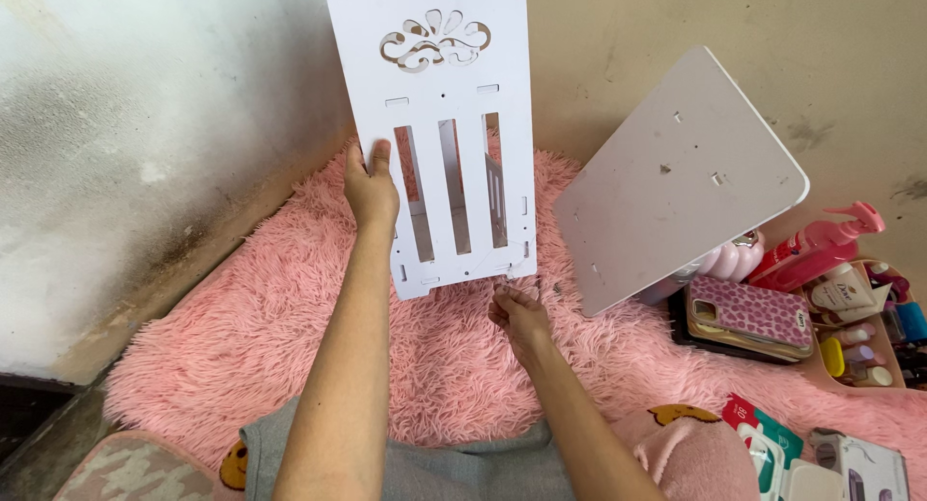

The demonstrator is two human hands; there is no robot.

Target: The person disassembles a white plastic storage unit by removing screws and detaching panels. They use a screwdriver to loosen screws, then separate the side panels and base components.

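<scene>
I'm watching the white panel [439,134] stand upright on the pink rug [241,337], and it looks shaky. The left hand [372,187] grips only its left edge, thumb on the front face, fingers wrapped behind. With one side held and a soft pile under it, I judge the panel could twist or tip toward 3 o'clock, where the grey board [676,178] leans against the wall, close but apart from it.

The right hand [519,318] sits just below the panel's bottom right corner, fingertips bunched together as if pinching something small; I cannot tell what, or whether anything is in it. A tiny fastener would vanish fast in that shag if it slips. There are small dark bits [555,289] on the rug just at 2 o'clock of that hand.

From the left hand the panel is at 3 o'clock, touching. From the right hand it's at 11 o'clock, just above, barely apart. A phone [748,316] and bottles [821,240] crowd the rug at 3 o'clock.
</scene>
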